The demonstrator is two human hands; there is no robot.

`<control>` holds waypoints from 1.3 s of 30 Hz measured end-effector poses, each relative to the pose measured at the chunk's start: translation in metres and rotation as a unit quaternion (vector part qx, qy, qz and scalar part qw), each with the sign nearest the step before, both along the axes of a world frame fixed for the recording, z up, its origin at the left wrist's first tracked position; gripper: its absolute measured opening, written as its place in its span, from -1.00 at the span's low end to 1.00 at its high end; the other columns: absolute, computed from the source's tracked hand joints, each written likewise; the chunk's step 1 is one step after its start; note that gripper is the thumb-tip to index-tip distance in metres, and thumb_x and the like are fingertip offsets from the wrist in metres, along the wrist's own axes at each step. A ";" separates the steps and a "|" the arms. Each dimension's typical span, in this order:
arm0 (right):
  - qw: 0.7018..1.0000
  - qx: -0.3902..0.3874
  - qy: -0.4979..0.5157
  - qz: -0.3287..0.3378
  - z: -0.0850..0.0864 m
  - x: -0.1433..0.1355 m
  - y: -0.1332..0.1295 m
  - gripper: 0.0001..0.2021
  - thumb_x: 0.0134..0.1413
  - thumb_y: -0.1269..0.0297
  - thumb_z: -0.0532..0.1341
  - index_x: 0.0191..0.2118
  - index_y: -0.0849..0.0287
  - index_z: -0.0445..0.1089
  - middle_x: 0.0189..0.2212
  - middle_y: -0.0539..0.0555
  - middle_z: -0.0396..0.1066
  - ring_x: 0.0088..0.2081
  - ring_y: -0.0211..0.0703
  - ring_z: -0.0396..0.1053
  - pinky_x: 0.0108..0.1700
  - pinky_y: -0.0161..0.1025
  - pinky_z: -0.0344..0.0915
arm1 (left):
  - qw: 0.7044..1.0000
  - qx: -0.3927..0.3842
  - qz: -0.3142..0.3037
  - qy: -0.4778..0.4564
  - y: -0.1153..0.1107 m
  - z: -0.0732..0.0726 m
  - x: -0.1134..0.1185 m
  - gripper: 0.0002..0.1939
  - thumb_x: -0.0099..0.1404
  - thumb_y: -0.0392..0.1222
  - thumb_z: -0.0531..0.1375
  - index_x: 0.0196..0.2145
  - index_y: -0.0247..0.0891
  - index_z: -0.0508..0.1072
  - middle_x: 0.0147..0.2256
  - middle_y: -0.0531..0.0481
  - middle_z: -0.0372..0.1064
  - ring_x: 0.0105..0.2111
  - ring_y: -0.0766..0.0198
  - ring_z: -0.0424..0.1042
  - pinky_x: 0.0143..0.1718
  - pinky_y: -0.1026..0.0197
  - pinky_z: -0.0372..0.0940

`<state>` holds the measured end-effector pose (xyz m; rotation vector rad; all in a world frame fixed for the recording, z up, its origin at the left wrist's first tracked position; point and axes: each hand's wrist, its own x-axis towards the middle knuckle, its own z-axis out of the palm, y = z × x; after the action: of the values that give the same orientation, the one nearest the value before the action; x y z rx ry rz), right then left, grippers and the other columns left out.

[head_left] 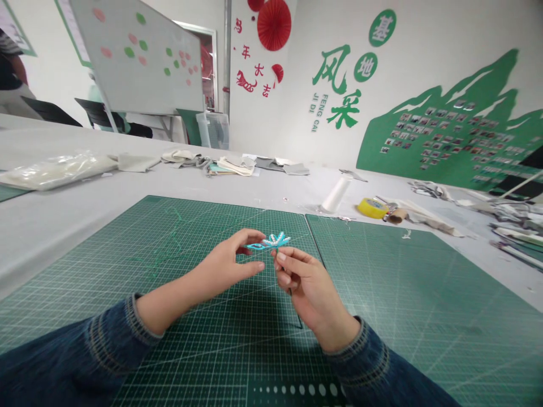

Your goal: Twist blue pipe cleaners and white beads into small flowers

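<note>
**A blue flower held up by its stem**

On the far left, a shiny plastic bag lies on the white counter. Nearer, the left hand is partly open, with its thumb and fingers well apart. It is right by the flower's left petal, but I can't tell if it touches it.

The blue and white flower is in the middle, above the left green mat. Just to its right, the right hand pinches the thin, dark stem, thumb and fingers closed on it.

Far to the right stand a white cone and a roll of yellow tape.

The step looks like fixing or checking the petals. The next move seems to need a steady right hand and a soft left touch, so nothing bends.
</note>
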<state>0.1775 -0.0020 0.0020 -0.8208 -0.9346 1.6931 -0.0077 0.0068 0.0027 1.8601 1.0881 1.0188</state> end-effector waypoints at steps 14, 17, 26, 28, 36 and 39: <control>0.999 -0.028 0.039 -0.004 0.002 0.003 0.002 -0.86 -0.11 0.33 0.42 -0.45 0.26 0.49 -0.55 -0.05 0.30 -0.60 -0.46 0.08 -0.58 -0.45 -0.02 | 0.935 -0.135 -0.066 -0.322 -0.004 -0.002 0.013 -0.49 0.45 0.13 -0.08 -0.52 -0.22 0.28 -0.61 0.18 0.07 -0.61 0.41 0.07 0.00 0.08 0.28; 0.997 -0.042 0.062 0.000 0.004 0.004 0.002 -0.87 -0.11 0.35 0.43 -0.41 0.29 0.52 -0.56 -0.05 0.29 -0.60 -0.49 0.05 -0.60 -0.49 -0.05 | 0.919 -0.167 -0.133 -0.331 -0.004 -0.003 0.014 -0.37 0.45 0.21 -0.20 -0.58 -0.23 0.27 -0.64 0.14 0.06 -0.59 0.37 0.06 0.01 0.05 0.27; 0.994 -0.049 0.094 -0.006 0.005 0.010 0.007 -0.90 -0.08 0.40 0.41 -0.38 0.31 0.54 -0.53 -0.04 0.29 -0.60 -0.51 0.02 -0.60 -0.53 -0.01 | 0.846 -0.242 -0.197 -0.432 -0.008 0.014 0.001 -0.45 0.36 0.28 -0.02 -0.52 -0.24 0.32 -0.55 0.07 0.12 -0.55 0.35 0.13 -0.55 0.30 0.29; 0.994 -0.047 0.095 -0.008 0.004 0.009 0.006 -0.90 -0.07 0.41 0.41 -0.38 0.31 0.54 -0.53 -0.04 0.30 -0.60 -0.51 0.04 -0.60 -0.53 -0.01 | 0.825 -0.242 -0.169 -0.482 -0.009 0.016 -0.001 -0.59 0.35 0.15 0.10 -0.44 -0.26 0.37 -0.42 0.03 0.22 -0.42 0.34 0.26 -0.51 0.35 0.32; 0.997 -0.024 0.078 -0.011 0.003 0.004 0.002 -0.92 -0.05 0.41 0.39 -0.44 0.30 0.50 -0.54 -0.03 0.30 -0.59 -0.49 0.06 -0.58 -0.51 -0.01 | 0.752 -0.283 -0.057 -0.592 -0.009 0.013 0.002 -0.70 0.42 -0.07 0.06 -0.31 -0.33 0.45 -0.11 -0.10 0.39 -0.11 0.20 0.45 -0.04 0.13 0.45; 0.997 -0.021 0.075 -0.008 0.002 0.003 0.002 -0.91 -0.04 0.41 0.39 -0.45 0.29 0.49 -0.53 -0.03 0.30 -0.59 -0.49 0.08 -0.58 -0.49 -0.02 | 0.747 -0.254 -0.028 -0.614 -0.010 0.018 0.004 -0.68 0.44 -0.09 0.02 -0.25 -0.37 0.46 -0.01 -0.19 0.39 0.06 0.09 0.39 0.08 0.08 0.39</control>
<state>0.1809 -0.0001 0.0045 -0.7171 -0.7902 1.7391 -0.0041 -0.0030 0.0210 0.4747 0.3750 1.3723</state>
